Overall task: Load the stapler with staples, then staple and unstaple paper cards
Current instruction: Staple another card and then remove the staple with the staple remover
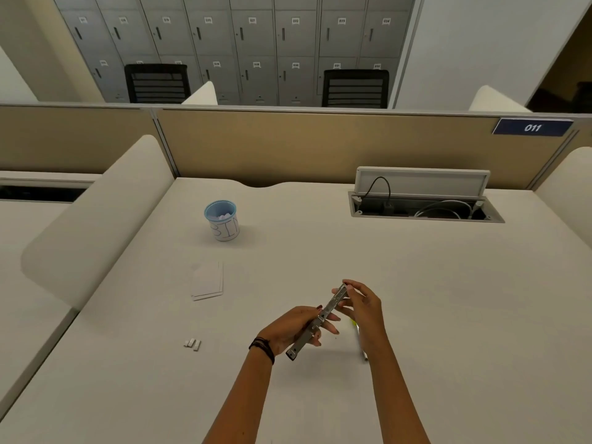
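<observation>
Both hands hold a long, narrow, silver metal stapler [320, 322] above the pale desk surface [416, 283], tilted so that its far end rises away from the person. The left hand [296, 326] wraps its fingers around the lower half of the bar, apparently to steady it. The right hand [360, 304] pinches the upper tip between thumb and fingertips, a grip that suits opening or aligning the magazine for loading; whether staples are already inside cannot be told.

Small white staple strips [192, 343] lie on the desk to the left, well apart from the hands and seemingly not yet picked up. A loose stack of white paper cards [207, 281] lies farther back, within reach for the later stapling. Behind it stands a white cup with a blue rim [221, 220], hand-lettered "BIN" and holding paper scraps. A blue plaque [532, 127] on the partition reads "011".
</observation>
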Available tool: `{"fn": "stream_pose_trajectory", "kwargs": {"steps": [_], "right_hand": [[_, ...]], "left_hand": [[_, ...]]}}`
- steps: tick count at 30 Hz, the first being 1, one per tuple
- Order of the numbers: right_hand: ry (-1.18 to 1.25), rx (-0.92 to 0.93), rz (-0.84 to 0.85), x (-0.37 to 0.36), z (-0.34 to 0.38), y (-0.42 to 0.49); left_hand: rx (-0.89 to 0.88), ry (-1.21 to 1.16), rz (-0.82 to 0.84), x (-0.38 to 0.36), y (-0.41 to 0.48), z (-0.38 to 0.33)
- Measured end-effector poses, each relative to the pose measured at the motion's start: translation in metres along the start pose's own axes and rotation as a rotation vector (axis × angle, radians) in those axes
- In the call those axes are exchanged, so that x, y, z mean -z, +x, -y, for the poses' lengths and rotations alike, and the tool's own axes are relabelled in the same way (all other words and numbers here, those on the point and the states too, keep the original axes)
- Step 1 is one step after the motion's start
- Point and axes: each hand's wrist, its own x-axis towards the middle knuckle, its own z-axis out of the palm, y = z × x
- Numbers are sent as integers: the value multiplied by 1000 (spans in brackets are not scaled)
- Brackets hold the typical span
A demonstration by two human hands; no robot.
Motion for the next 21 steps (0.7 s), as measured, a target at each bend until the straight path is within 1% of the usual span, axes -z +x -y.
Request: {"fn": "stream_pose_trajectory", "kwargs": {"steps": [6, 10, 12, 18, 21], "right_hand": [[89, 20, -121, 3, 4, 2], [260, 4, -94, 10, 10, 1], [301, 6, -89, 14, 11, 1], [339, 34, -101, 20, 10, 2], [288, 58, -100, 22, 11, 2]], "left_hand": [[-34, -19, -57, 1, 0, 2], [-33, -37, -81, 4, 0, 4], [-33, -39, -89, 5, 0, 4], [-59, -33, -129, 2, 1, 4], [-68, -34, -169, -4, 2, 4]]}}
